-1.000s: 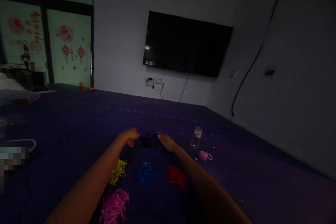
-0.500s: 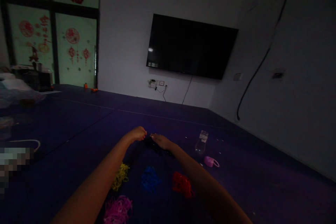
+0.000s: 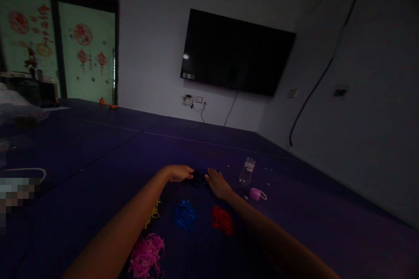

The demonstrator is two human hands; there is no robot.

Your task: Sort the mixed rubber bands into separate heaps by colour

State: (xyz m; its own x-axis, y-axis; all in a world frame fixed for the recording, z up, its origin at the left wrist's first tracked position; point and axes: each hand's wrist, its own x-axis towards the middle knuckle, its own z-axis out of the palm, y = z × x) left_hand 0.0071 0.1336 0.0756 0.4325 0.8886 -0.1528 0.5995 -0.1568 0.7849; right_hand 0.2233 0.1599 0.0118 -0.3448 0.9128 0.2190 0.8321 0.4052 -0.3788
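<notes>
A small dark heap of what look like black rubber bands (image 3: pixel 198 178) lies on the purple floor covering between my hands. My left hand (image 3: pixel 180 173) reaches its left edge, thumb and fingers pinched together on the bands. On the heap's right side is my right hand (image 3: pixel 218 183), palm down, its fingers stretched out and their tips close to the strands. Nearer to me sit a blue heap of bands (image 3: pixel 185 214) and a red heap (image 3: pixel 222 219). A yellow heap (image 3: pixel 153 214) is partly hidden behind my left forearm, with a pink heap (image 3: pixel 148 255) below it.
Right of my right hand, a clear bottle (image 3: pixel 247 171) stands near a pink cap with a loop (image 3: pixel 257 194). Small white scraps dot the floor covering (image 3: pixel 108 139). Plastic bags (image 3: pixel 19 111) lie at far left. A television (image 3: pixel 237 52) hangs on the wall; a black cable (image 3: pixel 314 89) dangles at right.
My hands have moved apart, the right one shifting right and slightly down, uncovering the black heap. My left hand has moved slightly right to its edge. The view has shifted a little.
</notes>
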